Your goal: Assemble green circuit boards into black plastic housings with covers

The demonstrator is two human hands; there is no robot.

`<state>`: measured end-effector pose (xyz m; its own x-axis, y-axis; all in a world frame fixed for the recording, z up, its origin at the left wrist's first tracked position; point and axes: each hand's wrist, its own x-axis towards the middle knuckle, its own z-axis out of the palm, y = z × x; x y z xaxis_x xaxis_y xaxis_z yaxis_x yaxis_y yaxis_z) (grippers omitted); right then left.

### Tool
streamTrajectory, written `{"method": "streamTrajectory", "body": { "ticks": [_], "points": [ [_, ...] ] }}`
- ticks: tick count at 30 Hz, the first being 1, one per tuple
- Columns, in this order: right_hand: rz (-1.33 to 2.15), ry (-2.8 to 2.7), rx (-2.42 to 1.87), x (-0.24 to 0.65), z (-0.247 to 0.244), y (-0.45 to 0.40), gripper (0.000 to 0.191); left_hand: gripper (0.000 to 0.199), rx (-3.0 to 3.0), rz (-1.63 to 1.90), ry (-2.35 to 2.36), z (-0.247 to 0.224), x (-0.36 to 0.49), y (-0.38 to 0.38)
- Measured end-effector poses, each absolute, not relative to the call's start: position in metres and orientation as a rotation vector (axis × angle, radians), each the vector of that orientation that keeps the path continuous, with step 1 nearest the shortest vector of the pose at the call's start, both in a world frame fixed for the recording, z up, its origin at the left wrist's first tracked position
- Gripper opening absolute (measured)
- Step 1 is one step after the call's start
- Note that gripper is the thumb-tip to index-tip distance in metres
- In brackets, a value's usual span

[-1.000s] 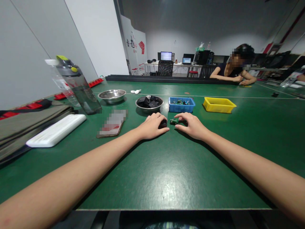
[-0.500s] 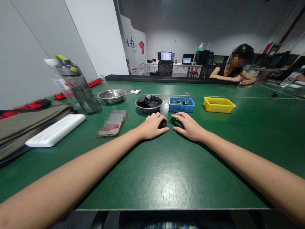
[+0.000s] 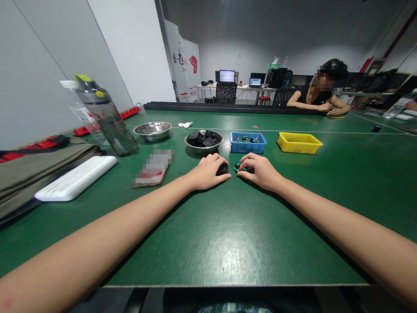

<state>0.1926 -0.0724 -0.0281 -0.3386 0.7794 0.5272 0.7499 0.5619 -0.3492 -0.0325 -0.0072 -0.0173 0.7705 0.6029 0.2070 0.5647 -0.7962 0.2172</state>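
Table (image 3: 228,243): green. Yellow tray (image 3: 299,148): right of blue tray (image 3: 247,148), apart. Steel bowl (image 3: 203,151): left of blue tray, near; holds black boxes (image 3: 209,141). Person's left hand (image 3: 207,171): front-left of blue tray, fingers clamped around black case (image 3: 223,169). Right hand (image 3: 262,171): before blue tray, thumb and fingertips pinched on circuit piece (image 3: 236,167). Black case: front-left of blue tray, partly hidden. Circuit piece: in front of blue tray.

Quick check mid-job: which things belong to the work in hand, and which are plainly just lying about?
Apparently in use:
black piece in the left hand
green part in the right hand
steel bowl of black pieces
blue bin of green parts

Seemingly lying about:
grey bottle
white slab
bag
phone-like slab
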Motion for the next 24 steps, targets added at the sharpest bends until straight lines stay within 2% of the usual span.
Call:
{"method": "streamTrajectory", "body": {
  "ticks": [12, 24],
  "points": [
    [0.24, -2.074, -1.141, 0.1911, -0.0274, -0.0737, 0.015, 0.041, 2.804, 0.394, 0.945, -0.0158, -0.0325, -0.0089],
    [0.434, -2.019, -1.19, 0.1926, -0.0282, -0.0729, 0.011, 0.041, 2.801, 0.372, 0.959, -0.0138, -0.0323, -0.0101]
  ]
}}
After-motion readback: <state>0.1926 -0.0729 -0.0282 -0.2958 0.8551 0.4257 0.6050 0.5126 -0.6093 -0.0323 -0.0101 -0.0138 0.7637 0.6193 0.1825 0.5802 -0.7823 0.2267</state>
